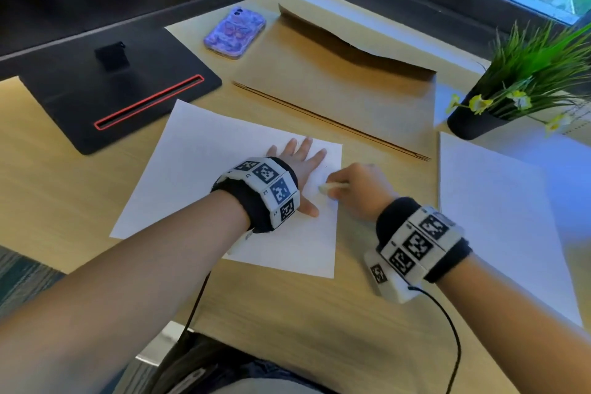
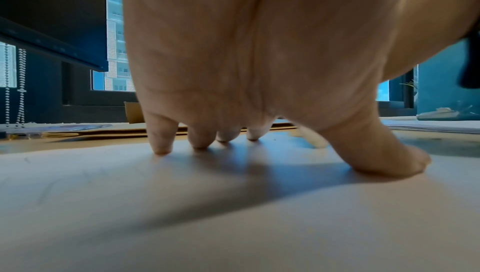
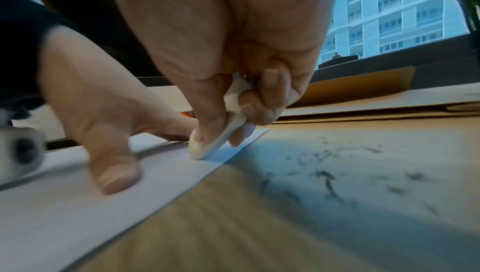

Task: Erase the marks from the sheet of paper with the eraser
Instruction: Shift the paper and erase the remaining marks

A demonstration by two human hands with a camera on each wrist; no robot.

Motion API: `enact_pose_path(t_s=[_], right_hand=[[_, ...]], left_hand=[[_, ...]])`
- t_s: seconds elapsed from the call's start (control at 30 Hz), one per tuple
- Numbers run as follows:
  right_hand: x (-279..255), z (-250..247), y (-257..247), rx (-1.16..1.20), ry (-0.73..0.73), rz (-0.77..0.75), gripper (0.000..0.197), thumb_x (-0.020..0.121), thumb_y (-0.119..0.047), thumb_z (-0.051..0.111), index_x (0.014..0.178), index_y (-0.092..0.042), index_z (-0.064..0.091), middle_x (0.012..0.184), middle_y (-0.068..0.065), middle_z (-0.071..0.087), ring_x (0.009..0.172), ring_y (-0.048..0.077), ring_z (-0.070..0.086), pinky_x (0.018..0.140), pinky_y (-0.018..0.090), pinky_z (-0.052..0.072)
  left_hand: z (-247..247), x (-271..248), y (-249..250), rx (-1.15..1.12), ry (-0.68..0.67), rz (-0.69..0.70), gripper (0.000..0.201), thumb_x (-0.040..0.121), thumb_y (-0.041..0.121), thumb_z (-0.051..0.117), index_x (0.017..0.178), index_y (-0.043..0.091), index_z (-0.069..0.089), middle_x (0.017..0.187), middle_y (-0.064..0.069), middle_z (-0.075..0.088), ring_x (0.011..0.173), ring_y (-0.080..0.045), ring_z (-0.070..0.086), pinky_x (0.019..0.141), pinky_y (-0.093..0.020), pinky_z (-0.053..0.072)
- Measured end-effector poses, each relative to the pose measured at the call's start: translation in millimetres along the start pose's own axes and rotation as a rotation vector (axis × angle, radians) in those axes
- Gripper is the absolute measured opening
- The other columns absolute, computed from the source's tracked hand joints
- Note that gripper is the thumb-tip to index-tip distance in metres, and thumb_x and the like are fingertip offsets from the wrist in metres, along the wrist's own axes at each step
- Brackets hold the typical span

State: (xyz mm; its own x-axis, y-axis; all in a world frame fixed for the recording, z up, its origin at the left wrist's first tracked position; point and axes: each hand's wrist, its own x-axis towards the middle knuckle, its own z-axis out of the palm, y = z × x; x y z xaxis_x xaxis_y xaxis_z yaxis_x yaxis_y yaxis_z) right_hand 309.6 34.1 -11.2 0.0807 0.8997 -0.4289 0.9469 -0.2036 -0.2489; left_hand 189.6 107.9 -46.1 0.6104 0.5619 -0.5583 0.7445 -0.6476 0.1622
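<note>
A white sheet of paper point(image 1: 198, 176) lies on the wooden desk in front of me. My left hand point(image 1: 299, 166) lies flat on it with fingers spread, pressing it down; in the left wrist view the fingertips point(image 2: 162, 149) and thumb touch the sheet point(image 2: 182, 214). Just right of it, my right hand point(image 1: 355, 189) pinches a white eraser point(image 1: 326, 188) between thumb and fingers. The eraser point(image 3: 215, 142) tip touches the paper point(image 3: 78, 204) close to its right edge. Faint pencil marks show on the sheet in the left wrist view.
Dark eraser crumbs point(image 3: 327, 179) lie on the desk right of the sheet. A second white sheet point(image 1: 499, 217) lies at the right, a brown envelope point(image 1: 335, 80) behind, a phone point(image 1: 235, 32), a black monitor base point(image 1: 128, 89) at left, and a potted plant point(image 1: 524, 80) at back right.
</note>
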Motion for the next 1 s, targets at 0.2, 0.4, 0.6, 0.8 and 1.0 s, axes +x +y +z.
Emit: enact_pose_path(t_s=[0.2, 0.4, 0.6, 0.8, 1.0], right_hand=[[28.8, -2.8, -1.3, 0.046, 0.141, 0.108, 0.027, 0.095, -0.015, 0.051, 0.120, -0.016, 0.061, 0.119, 0.007, 0.061, 0.103, 0.019, 0.055, 0.088, 0.027, 0.045], [-7.9, 9.5, 2.3, 0.013, -0.042, -0.065, 0.021, 0.094, -0.019, 0.052, 0.107, -0.016, 0.068, 0.105, 0.000, 0.066, 0.092, 0.012, 0.056, 0.080, 0.016, 0.036], [31.2, 0.0, -1.4, 0.181, 0.123, 0.092, 0.027, 0.092, -0.026, 0.058, 0.116, -0.016, 0.065, 0.108, 0.001, 0.063, 0.082, 0.008, 0.053, 0.070, 0.014, 0.040], [4.7, 17.6, -1.6, 0.101, -0.018, -0.046, 0.018, 0.093, -0.026, 0.056, 0.099, -0.017, 0.070, 0.088, -0.002, 0.063, 0.079, 0.012, 0.054, 0.065, 0.015, 0.038], [30.9, 0.9, -7.6, 0.178, 0.138, 0.100, 0.027, 0.093, -0.023, 0.056, 0.118, -0.016, 0.065, 0.119, 0.004, 0.064, 0.104, 0.016, 0.058, 0.078, 0.018, 0.038]], left_hand=[[1.1, -0.2, 0.5, -0.003, 0.014, -0.001, 0.117, 0.075, 0.059, 0.067, 0.148, 0.026, -0.019, 0.155, -0.006, -0.025, 0.144, -0.028, -0.016, 0.115, -0.051, 0.001], [3.5, 1.7, -1.2, 0.004, 0.029, 0.003, 0.120, 0.073, 0.061, 0.067, 0.148, 0.022, -0.019, 0.155, -0.006, -0.024, 0.144, -0.029, -0.015, 0.114, -0.052, 0.003], [2.5, -2.3, -2.3, -0.009, 0.032, 0.012, 0.120, 0.074, 0.061, 0.066, 0.148, 0.020, -0.019, 0.155, -0.004, -0.025, 0.145, -0.026, -0.015, 0.116, -0.049, 0.000], [3.5, 0.8, -3.7, -0.003, 0.026, 0.001, 0.124, 0.073, 0.063, 0.065, 0.147, 0.013, -0.021, 0.155, -0.005, -0.025, 0.145, -0.026, -0.015, 0.116, -0.049, 0.001], [3.3, -0.8, -3.3, -0.009, 0.024, -0.002, 0.122, 0.074, 0.063, 0.064, 0.147, 0.015, -0.022, 0.155, -0.003, -0.026, 0.145, -0.025, -0.015, 0.116, -0.048, 0.000]])
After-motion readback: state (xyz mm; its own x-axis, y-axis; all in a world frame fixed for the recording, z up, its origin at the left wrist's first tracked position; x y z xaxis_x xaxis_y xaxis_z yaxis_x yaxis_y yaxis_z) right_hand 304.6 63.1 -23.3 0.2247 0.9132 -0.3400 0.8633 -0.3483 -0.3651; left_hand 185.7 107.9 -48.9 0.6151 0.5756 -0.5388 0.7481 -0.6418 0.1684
